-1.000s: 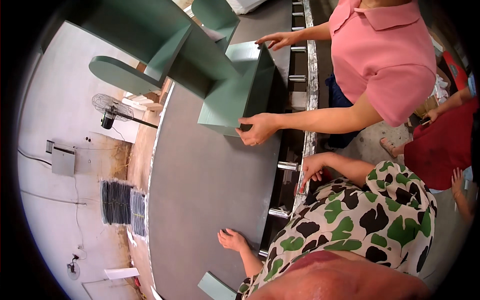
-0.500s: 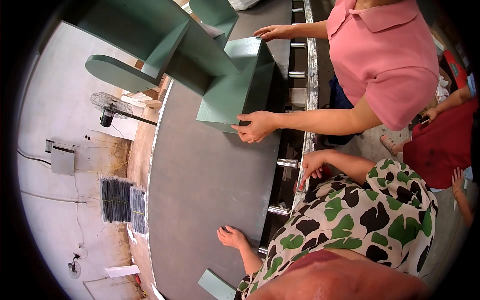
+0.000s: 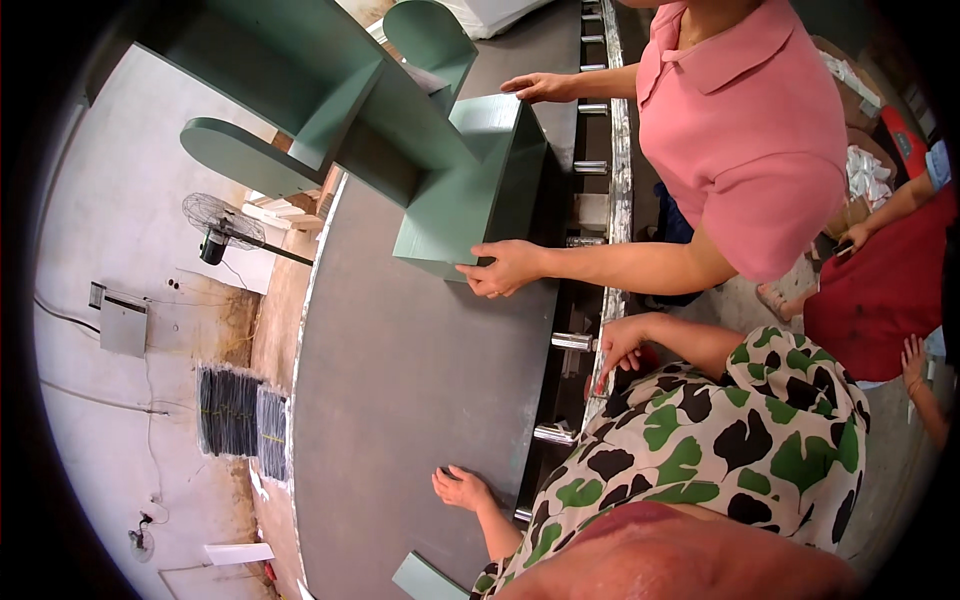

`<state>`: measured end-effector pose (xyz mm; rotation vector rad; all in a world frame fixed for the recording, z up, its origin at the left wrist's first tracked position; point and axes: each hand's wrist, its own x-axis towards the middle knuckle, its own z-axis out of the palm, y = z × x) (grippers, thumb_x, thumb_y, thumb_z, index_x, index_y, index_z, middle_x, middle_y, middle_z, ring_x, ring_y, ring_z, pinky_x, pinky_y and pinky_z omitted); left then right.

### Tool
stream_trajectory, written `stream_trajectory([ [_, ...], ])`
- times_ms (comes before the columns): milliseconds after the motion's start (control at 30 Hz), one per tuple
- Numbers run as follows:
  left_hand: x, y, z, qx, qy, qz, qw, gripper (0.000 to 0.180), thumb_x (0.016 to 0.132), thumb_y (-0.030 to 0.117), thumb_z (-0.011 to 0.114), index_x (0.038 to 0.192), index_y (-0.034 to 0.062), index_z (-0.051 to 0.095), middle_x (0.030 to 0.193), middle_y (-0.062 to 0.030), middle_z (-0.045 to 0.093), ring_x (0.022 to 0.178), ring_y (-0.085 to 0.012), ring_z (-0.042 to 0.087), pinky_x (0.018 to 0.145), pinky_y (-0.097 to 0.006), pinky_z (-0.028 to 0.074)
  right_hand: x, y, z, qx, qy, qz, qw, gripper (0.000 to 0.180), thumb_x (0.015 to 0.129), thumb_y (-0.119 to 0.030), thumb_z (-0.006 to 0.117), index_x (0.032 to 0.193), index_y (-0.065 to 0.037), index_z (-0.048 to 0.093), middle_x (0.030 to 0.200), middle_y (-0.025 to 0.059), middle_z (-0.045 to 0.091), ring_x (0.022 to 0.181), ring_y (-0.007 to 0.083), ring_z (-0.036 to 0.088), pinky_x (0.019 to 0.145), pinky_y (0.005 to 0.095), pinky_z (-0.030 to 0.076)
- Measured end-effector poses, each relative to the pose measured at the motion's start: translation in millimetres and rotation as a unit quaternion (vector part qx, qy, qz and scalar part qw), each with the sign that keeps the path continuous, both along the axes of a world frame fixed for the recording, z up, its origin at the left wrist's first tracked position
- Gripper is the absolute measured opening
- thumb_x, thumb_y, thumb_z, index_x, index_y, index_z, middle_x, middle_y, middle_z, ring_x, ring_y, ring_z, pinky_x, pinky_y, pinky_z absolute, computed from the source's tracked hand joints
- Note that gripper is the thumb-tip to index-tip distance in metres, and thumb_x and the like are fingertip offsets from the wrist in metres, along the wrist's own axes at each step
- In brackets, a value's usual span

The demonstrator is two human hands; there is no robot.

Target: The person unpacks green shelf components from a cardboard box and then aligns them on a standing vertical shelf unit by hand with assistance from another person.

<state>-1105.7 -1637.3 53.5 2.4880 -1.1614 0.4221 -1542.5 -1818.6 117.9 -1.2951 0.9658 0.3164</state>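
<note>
My left hand [image 3: 462, 488] hovers at or rests on the grey belt surface [image 3: 420, 370], its fingers loosely spread with nothing in them; whether it touches is hard to tell. Nearest to it is a small pale green board [image 3: 428, 577] lying on the belt. My right hand [image 3: 622, 345] hangs at the worn white rail [image 3: 612, 310] along the belt's side, fingers pointing down and apart. No object shows clearly in it. Farther up, a green shelf unit [image 3: 450, 220] with box-like compartments and rounded ends stands on the belt, steadied by a co-worker's two hands [image 3: 505, 268].
The co-worker in a pink shirt [image 3: 750, 130] stands at the rail on my right. Metal rollers [image 3: 573, 341] line the belt's side. Beyond the belt are a fan [image 3: 215, 230] and stacked dark bundles [image 3: 228, 410]. Another person in a red apron [image 3: 875, 280] is behind.
My view has shifted slightly. The co-worker's hands stay on the green shelf unit, and the co-worker leans a little closer to the belt. My hands keep nearly the same places.
</note>
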Motion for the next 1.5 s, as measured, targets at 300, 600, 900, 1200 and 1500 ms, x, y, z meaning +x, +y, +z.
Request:
stream_trajectory([
  [300, 2, 0, -3, 0.004, 0.002, 0.008, 1.000, 0.036, 0.088, 0.030, 0.050, 0.113, 0.0052, 0.053, 0.121, -0.0133, 0.049, 0.113, -0.0292, 0.044, 0.093, -0.044, 0.034, -1, -1, -6, 0.002, -0.005, 0.003, 1.000, 0.038, 0.072, -0.040, 0.072, 0.067, -0.004, 0.058, 0.064, 0.0060, 0.063, 0.053, 0.0152, 0.063, 0.043, 0.0228, 0.042],
  [600, 1, -1, -1, 0.009, 0.002, 0.006, 1.000, 0.036, 0.088, 0.031, 0.050, 0.113, 0.0051, 0.053, 0.121, -0.0132, 0.049, 0.113, -0.0294, 0.044, 0.093, -0.044, 0.034, -1, -1, -6, -0.001, -0.013, -0.001, 1.000, 0.036, 0.074, -0.037, 0.070, 0.067, -0.004, 0.058, 0.065, 0.0060, 0.064, 0.052, 0.0147, 0.063, 0.042, 0.0223, 0.041],
  [900, 3, 0, -3, 0.008, -0.002, 0.005, 1.000, 0.037, 0.088, 0.031, 0.049, 0.113, 0.0042, 0.053, 0.120, -0.0135, 0.050, 0.113, -0.0302, 0.044, 0.092, -0.045, 0.034, 0, 0, 6, -0.001, -0.005, -0.004, 1.000, 0.035, 0.075, -0.036, 0.070, 0.067, -0.004, 0.058, 0.065, 0.0059, 0.064, 0.052, 0.0145, 0.063, 0.043, 0.0221, 0.041],
  [1200, 4, 0, -4, -0.001, -0.019, -0.002, 1.000, 0.035, 0.087, 0.028, 0.051, 0.111, 0.0032, 0.054, 0.119, -0.0137, 0.051, 0.111, -0.0298, 0.046, 0.091, -0.044, 0.035, -1, 0, 0, -0.001, -0.014, -0.013, 1.000, 0.034, 0.075, -0.036, 0.070, 0.068, -0.004, 0.060, 0.065, 0.0062, 0.064, 0.053, 0.0154, 0.063, 0.043, 0.0235, 0.041],
  [1500, 3, -1, -3, -0.006, -0.021, -0.007, 1.000, 0.034, 0.087, 0.028, 0.051, 0.110, 0.0033, 0.054, 0.118, -0.0138, 0.051, 0.111, -0.0297, 0.046, 0.090, -0.044, 0.036, -2, -1, -5, 0.002, -0.015, -0.013, 1.000, 0.034, 0.075, -0.036, 0.070, 0.068, -0.004, 0.060, 0.066, 0.0067, 0.064, 0.053, 0.0157, 0.063, 0.043, 0.0237, 0.041],
])
